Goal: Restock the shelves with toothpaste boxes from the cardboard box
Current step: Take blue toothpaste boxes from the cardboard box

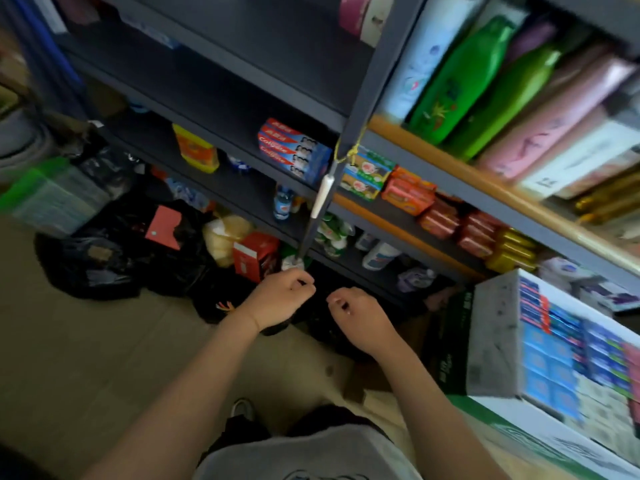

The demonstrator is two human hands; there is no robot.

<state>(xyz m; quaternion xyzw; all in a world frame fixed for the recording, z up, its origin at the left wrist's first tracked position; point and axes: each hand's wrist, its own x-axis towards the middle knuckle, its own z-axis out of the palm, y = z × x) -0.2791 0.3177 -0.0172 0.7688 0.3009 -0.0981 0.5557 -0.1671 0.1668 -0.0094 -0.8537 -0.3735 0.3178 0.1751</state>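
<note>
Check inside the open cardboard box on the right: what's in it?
The cardboard box holds toothpaste boxes packed on end in tight rows, blue and red ends showing. Lower layers and the bottom are covered, so depth is unknown.

- Single head-worn, wide-angle view, tilted, looking forward and down past both forearms.
- Close range: shelves (242, 109) fill the upper frame, floor (86, 341) below, cardboard box (491, 341) at right.
</note>
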